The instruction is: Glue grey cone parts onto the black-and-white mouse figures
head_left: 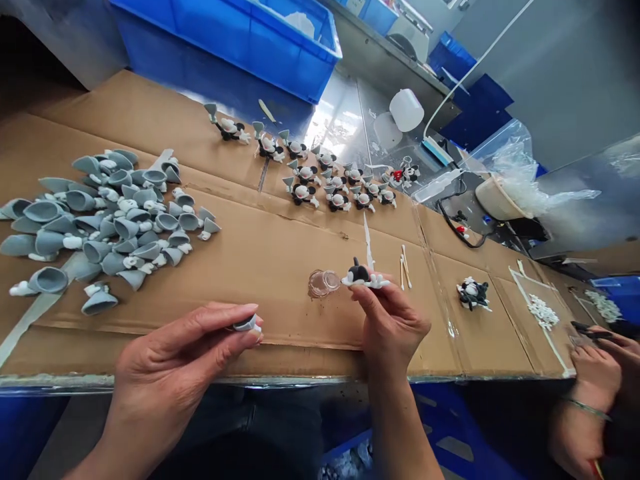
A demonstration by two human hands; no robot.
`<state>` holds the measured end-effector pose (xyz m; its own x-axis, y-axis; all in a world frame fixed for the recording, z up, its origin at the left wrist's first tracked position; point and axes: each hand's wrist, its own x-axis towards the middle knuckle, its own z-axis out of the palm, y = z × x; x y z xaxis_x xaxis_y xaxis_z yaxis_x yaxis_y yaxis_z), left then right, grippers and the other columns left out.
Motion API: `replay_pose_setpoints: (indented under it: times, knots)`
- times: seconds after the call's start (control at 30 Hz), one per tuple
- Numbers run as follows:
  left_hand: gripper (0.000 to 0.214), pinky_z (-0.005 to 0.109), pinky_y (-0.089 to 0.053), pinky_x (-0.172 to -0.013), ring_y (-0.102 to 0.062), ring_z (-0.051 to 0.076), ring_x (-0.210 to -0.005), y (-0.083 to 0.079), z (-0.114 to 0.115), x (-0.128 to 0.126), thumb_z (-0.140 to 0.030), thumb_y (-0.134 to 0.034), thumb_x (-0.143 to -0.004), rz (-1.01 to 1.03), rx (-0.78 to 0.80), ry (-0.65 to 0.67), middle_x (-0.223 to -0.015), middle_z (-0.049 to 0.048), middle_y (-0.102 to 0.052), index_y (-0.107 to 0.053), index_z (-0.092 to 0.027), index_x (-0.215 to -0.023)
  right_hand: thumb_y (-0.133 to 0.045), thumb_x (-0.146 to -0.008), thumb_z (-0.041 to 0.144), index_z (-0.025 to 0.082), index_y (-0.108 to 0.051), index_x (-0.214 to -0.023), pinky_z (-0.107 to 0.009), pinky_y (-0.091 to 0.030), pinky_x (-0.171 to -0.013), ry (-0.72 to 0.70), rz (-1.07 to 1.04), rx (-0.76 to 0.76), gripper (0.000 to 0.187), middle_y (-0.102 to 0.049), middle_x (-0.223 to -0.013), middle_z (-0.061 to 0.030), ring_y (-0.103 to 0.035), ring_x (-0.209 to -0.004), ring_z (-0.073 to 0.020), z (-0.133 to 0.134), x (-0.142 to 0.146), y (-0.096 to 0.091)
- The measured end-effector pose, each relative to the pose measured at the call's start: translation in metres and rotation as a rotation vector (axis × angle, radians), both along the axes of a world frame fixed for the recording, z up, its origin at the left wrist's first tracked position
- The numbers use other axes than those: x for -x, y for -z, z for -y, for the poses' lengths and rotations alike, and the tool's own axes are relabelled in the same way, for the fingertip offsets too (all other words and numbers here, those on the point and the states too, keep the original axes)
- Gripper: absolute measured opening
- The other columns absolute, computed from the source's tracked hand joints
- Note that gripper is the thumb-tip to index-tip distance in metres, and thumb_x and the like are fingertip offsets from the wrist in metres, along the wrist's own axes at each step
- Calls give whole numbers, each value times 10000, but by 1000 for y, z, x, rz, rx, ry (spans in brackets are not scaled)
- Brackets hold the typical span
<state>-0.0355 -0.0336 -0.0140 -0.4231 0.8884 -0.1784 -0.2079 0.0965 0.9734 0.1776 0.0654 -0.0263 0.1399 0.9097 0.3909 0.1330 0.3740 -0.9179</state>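
My left hand (pixel 180 353) pinches a small white and grey moulded piece (pixel 247 325) between its fingertips. My right hand (pixel 390 327) grips a small black and white figurine (pixel 363 275) from below, with a thin white stick (pixel 369 243) rising just behind it. A little left of that figurine lies a clear round dish (pixel 321 283) with brownish liquid. A large heap of grey cone-shaped moulded parts (pixel 100 227) sits far to the left of both hands. Several finished figurines (pixel 303 193) stand in loose rows beyond my hands.
Flattened brown cardboard (pixel 250 293) covers the bench. Cotton swabs (pixel 404 267) lie right of my right hand. At right, a co-worker's hands (pixel 595 373) hold dark tweezers (pixel 590 330) near white small parts (pixel 543 311). A blue crate (pixel 240 40) stands behind the bench edge.
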Motion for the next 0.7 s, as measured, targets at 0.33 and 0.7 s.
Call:
replay_pose_setpoints:
  times: [0.33, 0.7]
  knots:
    - [207, 91, -576, -801, -732, 93, -764, -3, 0, -4, -214, -863, -710, -30, 17, -38, -869, -94, -797, -824, -368, -843, -819, -731, 85, 240, -803, -795, -356, -634, -773, 13, 71, -71, 169, -746, -828, 6, -733, -829, -197, -2, 6, -3]
    - [210, 123, -608, -718, -746, 114, -712, -2, -1, -3, -280, -881, -719, -47, -10, -18, -821, -89, -796, -823, -377, -896, -824, -747, 113, 266, -803, -812, -354, -608, -750, 32, 140, -44, 168, -749, -843, 13, -719, -835, -199, -1, 8, -7]
